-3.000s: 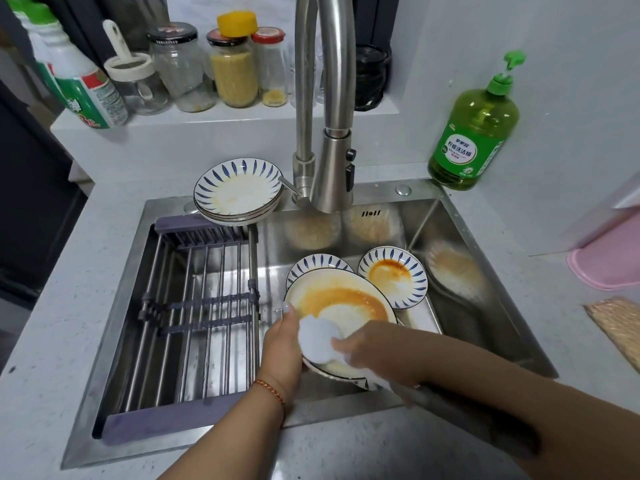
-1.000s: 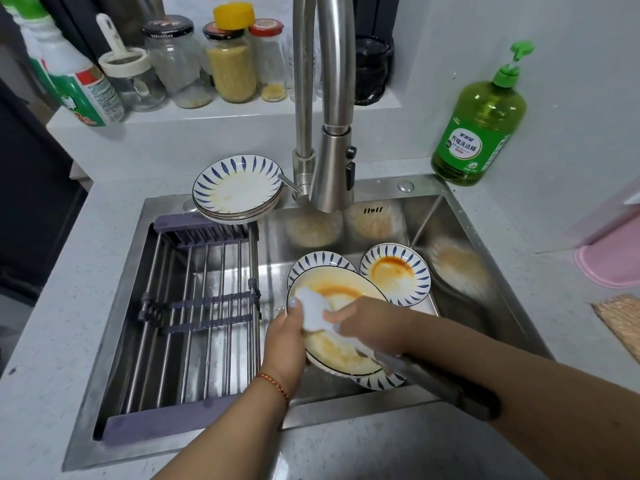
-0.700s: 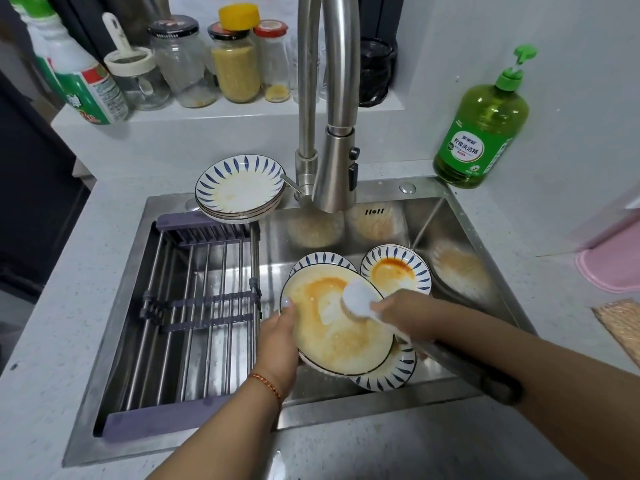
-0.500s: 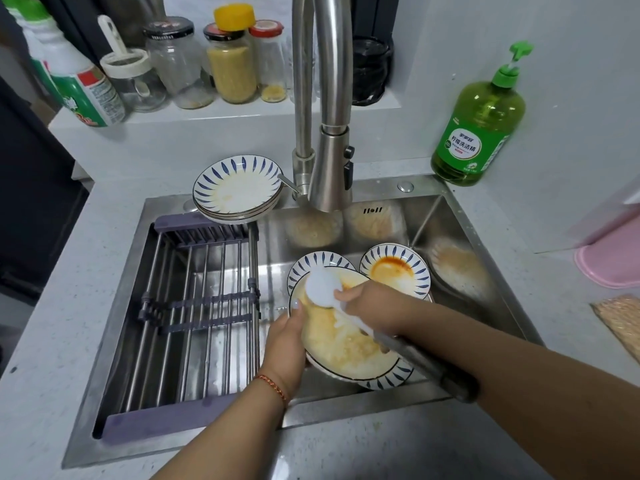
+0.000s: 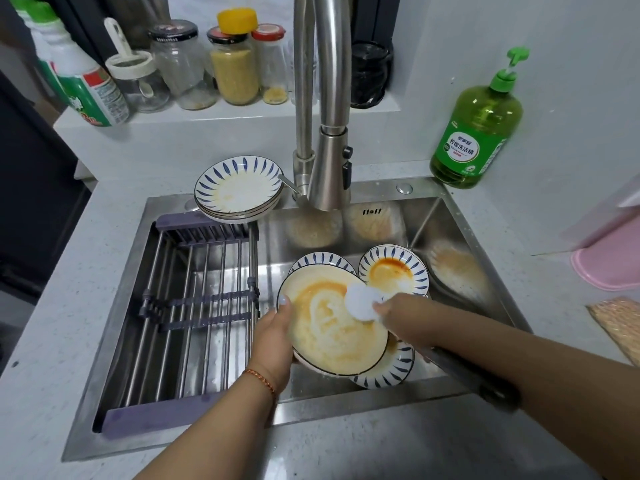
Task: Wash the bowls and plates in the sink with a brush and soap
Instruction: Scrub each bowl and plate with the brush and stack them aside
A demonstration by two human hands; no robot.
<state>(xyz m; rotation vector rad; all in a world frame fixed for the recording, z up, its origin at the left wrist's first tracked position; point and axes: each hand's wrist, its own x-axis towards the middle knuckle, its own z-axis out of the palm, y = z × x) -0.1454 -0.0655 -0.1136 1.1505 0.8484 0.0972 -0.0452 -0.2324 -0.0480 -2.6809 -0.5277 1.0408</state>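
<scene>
My left hand (image 5: pixel 273 336) grips the left rim of a white plate (image 5: pixel 329 344) smeared with orange sauce, tilted over the steel sink (image 5: pixel 450 216). My right hand (image 5: pixel 403 315) holds a long dark-handled brush whose round white head (image 5: pixel 360 301) presses on the plate's upper right. Under the plate lie blue-striped dishes: a bowl with an orange stain (image 5: pixel 393 273), one behind (image 5: pixel 320 261) and one below (image 5: pixel 388 370). A green soap bottle (image 5: pixel 476 129) stands on the counter at the back right.
A stack of blue-striped plates (image 5: pixel 237 188) sits on the sink's back left rim beside the steel faucet (image 5: pixel 329 140). A grey drying rack (image 5: pixel 194 299) fills the sink's left half. Jars (image 5: pixel 235 60) line the shelf behind. A pink object (image 5: pixel 609 268) lies at right.
The brush head has swept across the plate from its upper left to its upper right, spreading the orange sauce. My left hand keeps its hold on the plate's rim.
</scene>
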